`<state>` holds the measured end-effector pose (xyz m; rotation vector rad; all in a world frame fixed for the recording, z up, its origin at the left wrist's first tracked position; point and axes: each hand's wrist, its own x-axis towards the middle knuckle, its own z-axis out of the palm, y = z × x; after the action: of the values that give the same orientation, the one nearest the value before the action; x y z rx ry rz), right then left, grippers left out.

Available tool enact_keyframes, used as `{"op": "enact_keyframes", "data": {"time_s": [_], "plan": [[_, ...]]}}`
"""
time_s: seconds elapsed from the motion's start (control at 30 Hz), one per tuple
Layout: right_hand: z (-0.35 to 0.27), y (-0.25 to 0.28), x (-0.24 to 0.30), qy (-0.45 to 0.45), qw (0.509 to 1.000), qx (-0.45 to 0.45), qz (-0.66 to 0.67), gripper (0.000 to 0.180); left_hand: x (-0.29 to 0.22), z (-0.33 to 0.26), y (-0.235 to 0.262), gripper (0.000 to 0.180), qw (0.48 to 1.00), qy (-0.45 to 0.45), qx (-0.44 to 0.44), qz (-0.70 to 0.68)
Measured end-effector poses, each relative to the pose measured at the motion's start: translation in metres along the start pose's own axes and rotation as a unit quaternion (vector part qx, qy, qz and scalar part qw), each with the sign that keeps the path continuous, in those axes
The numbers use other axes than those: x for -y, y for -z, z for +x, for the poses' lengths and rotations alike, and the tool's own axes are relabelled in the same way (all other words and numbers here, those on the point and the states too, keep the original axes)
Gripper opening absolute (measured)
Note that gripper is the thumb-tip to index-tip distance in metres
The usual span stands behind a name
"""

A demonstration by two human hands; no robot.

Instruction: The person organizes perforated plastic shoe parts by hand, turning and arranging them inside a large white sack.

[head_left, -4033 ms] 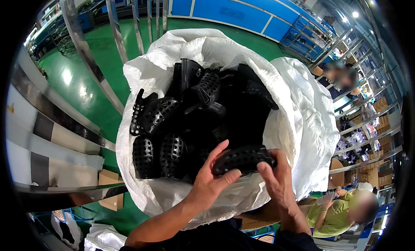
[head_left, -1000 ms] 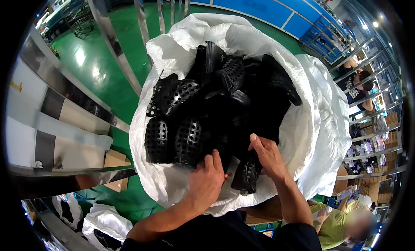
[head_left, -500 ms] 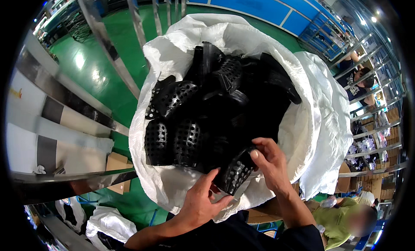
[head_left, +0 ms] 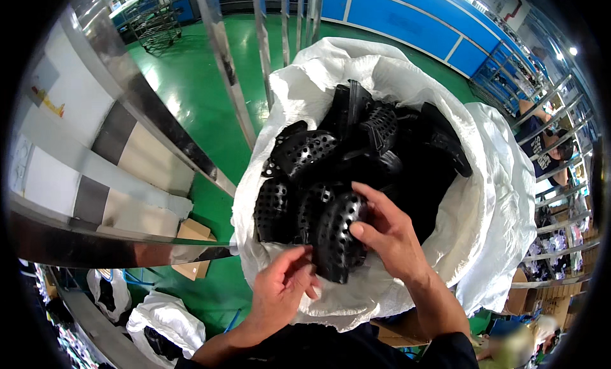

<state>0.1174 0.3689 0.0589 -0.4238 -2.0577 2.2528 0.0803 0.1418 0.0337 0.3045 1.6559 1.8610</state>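
Black shell (head_left: pixel 342 236) near sack rim (head_left: pixel 356 317)

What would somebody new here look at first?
Probably the big white sack in the middle, with shiny black pieces full of holes inside. Next, perhaps the holey black piece in the right hand, over the sack's near side. Across the green floor are long blue panels.

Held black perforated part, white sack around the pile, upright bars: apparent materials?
Held black perforated part: moulded plastic or rubber, can't tell which; glossy, with sharp highlights.
White sack: probably woven plastic, faint sheen; stiff creases suggest it.
Upright bars: likely polished metal, given mirror-like streaks.
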Motion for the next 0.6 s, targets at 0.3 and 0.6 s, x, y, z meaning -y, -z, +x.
{"op": "enact_keyframes", "data": {"time_s": [0.3,0.6], "plan": [[0.026,-0.014,-0.009,0.134,0.923,-0.124,-0.339,0.048,0.000,0.015,0.008,0.046,0.903,-0.180,-0.109,0.374],[-0.058,0.066,-0.021,0.067,0.853,-0.146,-0.497,0.009,0.001,0.040,0.000,0.056,0.794,-0.241,-0.075,0.553]]}}
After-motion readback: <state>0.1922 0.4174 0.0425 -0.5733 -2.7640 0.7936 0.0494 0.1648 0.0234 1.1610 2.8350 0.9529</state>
